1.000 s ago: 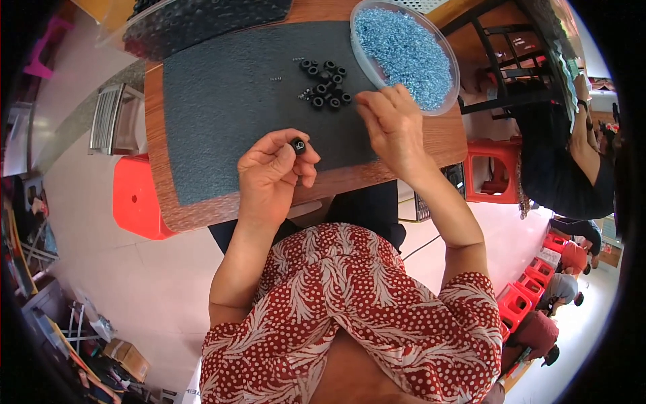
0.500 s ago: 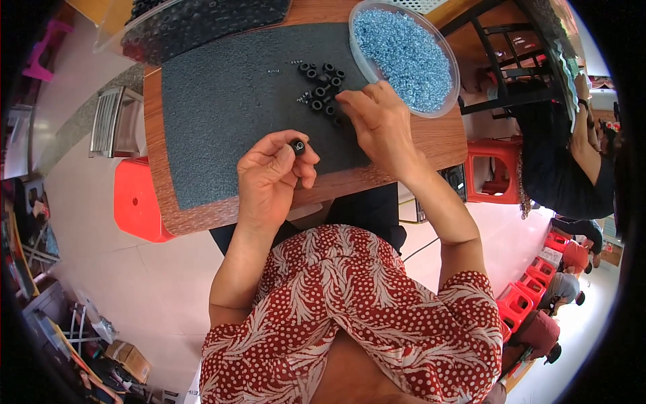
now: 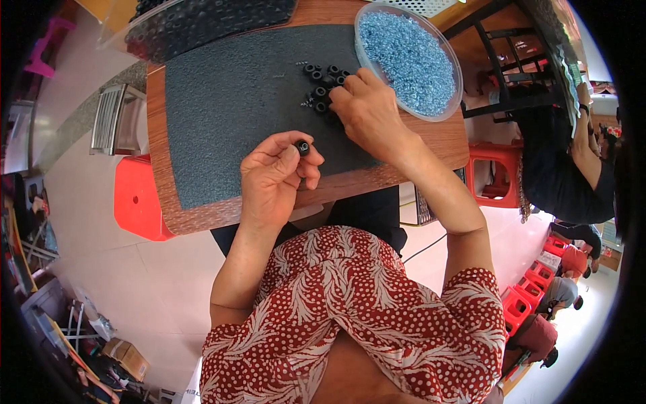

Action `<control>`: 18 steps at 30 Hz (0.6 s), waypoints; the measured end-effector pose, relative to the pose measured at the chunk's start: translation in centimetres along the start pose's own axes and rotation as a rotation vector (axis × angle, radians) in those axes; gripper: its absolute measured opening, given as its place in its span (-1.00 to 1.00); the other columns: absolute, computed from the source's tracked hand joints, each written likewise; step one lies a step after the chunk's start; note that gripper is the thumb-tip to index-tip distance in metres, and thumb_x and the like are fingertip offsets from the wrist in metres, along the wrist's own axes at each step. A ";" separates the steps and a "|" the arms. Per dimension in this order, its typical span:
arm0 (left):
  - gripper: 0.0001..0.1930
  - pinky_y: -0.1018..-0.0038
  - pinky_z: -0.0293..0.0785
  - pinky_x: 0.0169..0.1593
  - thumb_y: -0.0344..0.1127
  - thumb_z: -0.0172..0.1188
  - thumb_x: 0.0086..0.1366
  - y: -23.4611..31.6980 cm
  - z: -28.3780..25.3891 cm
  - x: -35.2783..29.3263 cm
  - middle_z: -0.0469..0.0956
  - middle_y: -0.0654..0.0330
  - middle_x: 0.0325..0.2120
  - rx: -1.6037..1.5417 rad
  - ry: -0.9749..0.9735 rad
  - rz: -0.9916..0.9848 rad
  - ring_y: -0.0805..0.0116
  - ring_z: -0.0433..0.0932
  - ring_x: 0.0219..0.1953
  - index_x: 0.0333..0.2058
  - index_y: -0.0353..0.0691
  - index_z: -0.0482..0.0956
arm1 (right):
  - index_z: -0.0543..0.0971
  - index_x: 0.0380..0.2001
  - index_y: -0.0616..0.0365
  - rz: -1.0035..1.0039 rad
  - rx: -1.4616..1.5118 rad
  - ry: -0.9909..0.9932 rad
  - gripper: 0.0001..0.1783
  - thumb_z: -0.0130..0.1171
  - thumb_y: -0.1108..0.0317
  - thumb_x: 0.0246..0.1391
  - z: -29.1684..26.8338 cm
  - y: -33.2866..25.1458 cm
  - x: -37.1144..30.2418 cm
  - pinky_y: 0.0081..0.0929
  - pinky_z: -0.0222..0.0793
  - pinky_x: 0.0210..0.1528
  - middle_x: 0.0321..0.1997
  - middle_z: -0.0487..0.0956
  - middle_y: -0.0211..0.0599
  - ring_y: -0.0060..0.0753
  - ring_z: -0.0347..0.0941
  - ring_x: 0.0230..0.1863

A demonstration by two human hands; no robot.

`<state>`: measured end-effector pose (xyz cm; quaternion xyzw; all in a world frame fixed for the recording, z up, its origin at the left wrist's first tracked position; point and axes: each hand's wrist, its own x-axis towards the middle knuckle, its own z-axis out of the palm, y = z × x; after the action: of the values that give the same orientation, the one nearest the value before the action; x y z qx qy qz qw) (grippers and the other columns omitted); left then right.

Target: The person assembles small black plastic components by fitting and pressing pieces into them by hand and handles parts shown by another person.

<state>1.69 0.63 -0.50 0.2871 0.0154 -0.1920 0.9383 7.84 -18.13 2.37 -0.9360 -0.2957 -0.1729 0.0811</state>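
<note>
Between the thumb and fingertips of my left hand is a small black cylindrical part. Its open end faces up, with a light ring inside. My right hand reaches over a pile of similar black ring-like parts on the dark textured mat. Its fingers are bent down and together at the pile's right side; the fingertips, and anything between them, are hidden. Tiny shiny bits, perhaps small coils, lie at the pile's left edge.
At the right back, a round clear tub holds many small bluish transparent pieces. A clear bin of black parts stands at the back left. The wooden table edge is near me. Red stools flank the table; people sit farther right.
My right hand has shifted back and slightly left, deeper over the black parts, with its fingers curled down. My left hand keeps its hold, and its black part is tilted slightly differently.
</note>
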 end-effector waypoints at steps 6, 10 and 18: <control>-0.79 0.49 0.42 -0.46 -0.40 0.02 0.28 -0.1 0.0 0.0 0.54 -0.02 -0.42 0.002 0.014 0.000 0.36 0.53 -0.52 -0.20 -0.44 0.47 | 0.47 -0.52 0.21 0.038 0.143 0.088 -0.83 0.26 0.50 -0.26 -0.2 0.0 -0.8 -0.36 0.30 -0.44 -0.55 0.42 -0.26 -0.22 0.36 -0.42; -0.80 0.51 0.42 -0.44 -0.41 0.02 0.28 0.1 0.7 -0.1 0.55 0.00 -0.40 0.029 0.083 0.039 0.38 0.53 -0.48 -0.20 -0.42 0.46 | 0.43 -0.53 0.22 0.052 0.405 0.199 -0.78 0.26 0.52 -0.32 -2.7 -2.0 -1.4 -0.31 0.28 -0.49 -0.57 0.40 -0.23 -0.14 0.33 -0.46; -0.81 0.58 0.40 -0.38 -0.43 0.08 0.25 -0.8 2.7 0.1 0.54 0.12 -0.38 0.177 0.171 0.187 0.46 0.48 -0.45 -0.19 -0.39 0.46 | 0.45 -0.46 0.24 0.037 0.522 0.218 -0.74 0.25 0.58 -0.32 -3.0 -4.6 -2.6 -0.36 0.25 -0.52 -0.53 0.40 -0.26 -0.18 0.30 -0.50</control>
<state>1.26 -1.44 1.29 0.3841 0.0515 -0.0790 0.9184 2.32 -16.49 4.40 -0.8646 -0.3028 -0.1889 0.3538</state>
